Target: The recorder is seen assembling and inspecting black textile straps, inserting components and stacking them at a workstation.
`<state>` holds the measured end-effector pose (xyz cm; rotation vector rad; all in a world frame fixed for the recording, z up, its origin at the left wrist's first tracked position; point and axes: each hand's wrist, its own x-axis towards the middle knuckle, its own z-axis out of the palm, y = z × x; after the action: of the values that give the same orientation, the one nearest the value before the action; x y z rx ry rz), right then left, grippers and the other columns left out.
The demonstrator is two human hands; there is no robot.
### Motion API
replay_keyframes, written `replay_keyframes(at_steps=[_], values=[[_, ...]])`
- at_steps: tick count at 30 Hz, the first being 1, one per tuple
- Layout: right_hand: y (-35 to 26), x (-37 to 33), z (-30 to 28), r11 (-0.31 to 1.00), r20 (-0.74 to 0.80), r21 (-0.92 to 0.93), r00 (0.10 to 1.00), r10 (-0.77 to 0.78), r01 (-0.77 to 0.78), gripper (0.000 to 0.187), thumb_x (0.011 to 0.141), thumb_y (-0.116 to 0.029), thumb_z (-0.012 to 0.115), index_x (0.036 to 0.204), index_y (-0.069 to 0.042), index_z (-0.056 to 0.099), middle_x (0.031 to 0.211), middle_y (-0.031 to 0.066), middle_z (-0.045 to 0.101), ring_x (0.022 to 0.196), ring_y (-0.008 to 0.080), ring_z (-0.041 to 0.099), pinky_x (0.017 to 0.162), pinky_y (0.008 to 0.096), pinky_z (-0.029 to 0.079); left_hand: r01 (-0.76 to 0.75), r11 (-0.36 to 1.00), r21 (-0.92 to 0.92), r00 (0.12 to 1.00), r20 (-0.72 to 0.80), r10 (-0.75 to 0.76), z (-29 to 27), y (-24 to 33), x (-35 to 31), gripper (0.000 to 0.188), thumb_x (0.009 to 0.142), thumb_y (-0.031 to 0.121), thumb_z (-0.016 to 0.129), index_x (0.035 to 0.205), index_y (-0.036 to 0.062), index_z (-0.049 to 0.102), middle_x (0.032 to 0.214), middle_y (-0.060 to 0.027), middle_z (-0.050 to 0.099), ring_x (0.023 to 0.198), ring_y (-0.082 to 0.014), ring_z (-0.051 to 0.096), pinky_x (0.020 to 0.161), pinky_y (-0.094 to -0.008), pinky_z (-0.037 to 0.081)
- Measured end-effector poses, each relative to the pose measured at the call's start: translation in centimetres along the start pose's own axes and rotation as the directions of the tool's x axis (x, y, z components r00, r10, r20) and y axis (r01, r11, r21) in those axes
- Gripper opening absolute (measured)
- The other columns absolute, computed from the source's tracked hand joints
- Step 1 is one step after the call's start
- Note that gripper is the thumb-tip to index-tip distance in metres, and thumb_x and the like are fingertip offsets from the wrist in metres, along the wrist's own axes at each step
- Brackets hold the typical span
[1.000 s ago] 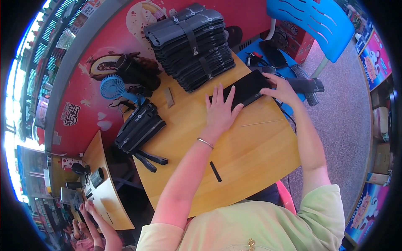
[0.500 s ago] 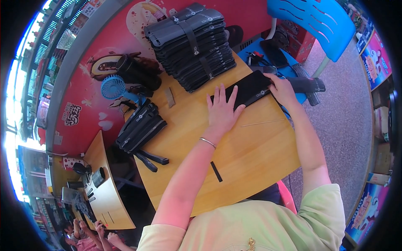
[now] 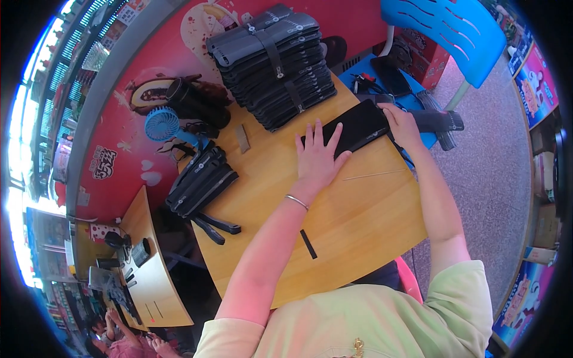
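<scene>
A flat black pouch with a small pale print lies on the wooden table at the far right edge. My left hand rests on its left part, palm down and fingers spread. At the pouch's right end, my right hand grips the edge, its fingers bent; the fingertips are partly hidden. Behind them rises a tall strapped stack of similar black pouches. A smaller bundle of black pouches sits at the table's left edge, with two black straps sticking out.
A thin pale stick, a black strip and a small tan piece lie on the table. A blue fan and a black cylinder stand back left. A blue chair is back right.
The pouch's right end now lies slightly differently under my right hand, its print dimmer. My left hand has barely moved. Far lower left, other people's hands have shifted.
</scene>
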<state>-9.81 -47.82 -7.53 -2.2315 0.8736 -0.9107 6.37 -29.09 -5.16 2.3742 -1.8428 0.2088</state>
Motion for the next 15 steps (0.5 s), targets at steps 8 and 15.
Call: replay_keyframes(at_steps=[8,15], values=[[-0.1,-0.6,0.3,0.98,0.048,0.161,0.993,0.109,-0.115,0.03,0.093,-0.028,0.052,0.108,-0.004,0.062,0.096,0.0195,0.065,0.092,0.034,0.063,0.078,0.0355,0.048,0.01,0.984,-0.179,0.998,-0.052,-0.019,0.3,-0.6,-0.2,0.061,0.091,0.05,0.042,0.144,0.0224,0.029,0.147,-0.0221,0.022,0.136,-0.0401,0.019,0.108,-0.0568,0.015],[0.0,-0.6,0.4,0.957,0.01,0.24,0.987,0.163,-0.161,0.038,0.095,-0.033,0.047,0.114,-0.003,0.06,0.106,0.0184,0.064,0.102,0.0296,0.061,0.087,0.0322,0.045,0.191,0.575,-0.796,0.895,-0.1,-0.435,1.4,-4.8,-3.2,0.055,0.096,0.029,0.041,0.141,-0.0009,0.028,0.145,-0.0237,0.026,0.136,-0.0362,0.023,0.111,-0.0394,0.019]])
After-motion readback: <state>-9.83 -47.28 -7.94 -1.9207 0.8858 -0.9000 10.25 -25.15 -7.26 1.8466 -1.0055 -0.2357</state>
